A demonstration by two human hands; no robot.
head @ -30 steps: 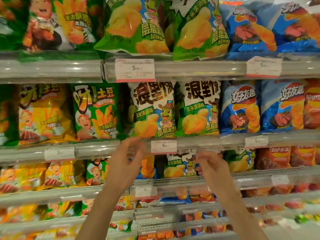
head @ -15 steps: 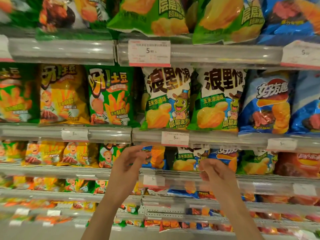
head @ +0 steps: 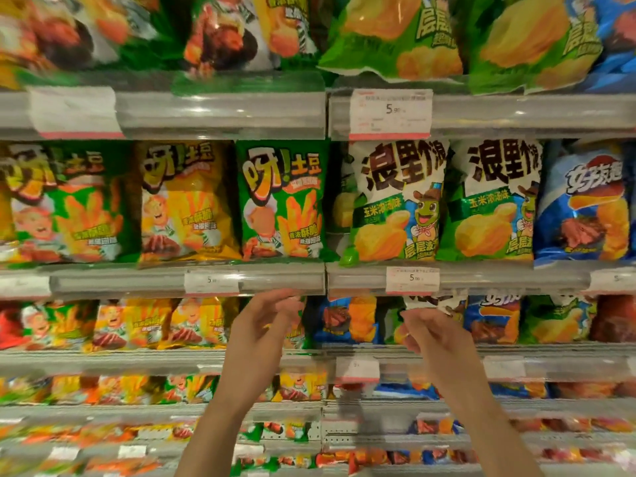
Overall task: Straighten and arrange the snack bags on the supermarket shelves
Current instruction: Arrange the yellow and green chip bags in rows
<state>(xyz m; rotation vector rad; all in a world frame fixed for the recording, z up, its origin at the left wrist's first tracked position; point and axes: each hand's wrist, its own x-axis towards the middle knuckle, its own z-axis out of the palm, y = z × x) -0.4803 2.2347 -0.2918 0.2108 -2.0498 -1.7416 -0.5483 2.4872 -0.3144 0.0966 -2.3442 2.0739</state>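
Note:
Rows of snack bags stand on the shelves. On the third shelf down, my right hand (head: 430, 333) pinches the crinkled top edge of a white-and-green chip bag (head: 428, 302) with curled fingers. A blue chip bag (head: 347, 320) stands between my two hands. My left hand (head: 265, 325) reaches up under the shelf rail (head: 282, 280), fingers loosely curved in front of a partly hidden bag (head: 294, 333); no firm grip shows. Above them, a green fries bag (head: 282, 201) and two white-and-green chip bags (head: 395, 201) stand upright.
Price tags (head: 412, 279) clip onto the clear shelf rails. Yellow fries bags (head: 186, 201) fill the left side and blue bags (head: 581, 204) the right. Lower shelves (head: 103, 361) hold several smaller, blurred bags. The top shelf's bags lean over its rail (head: 220, 111).
The view has closed in on the shelves and shifted. Both hands stay at the third shelf; my right hand has risen slightly to the white-and-green bag's top edge.

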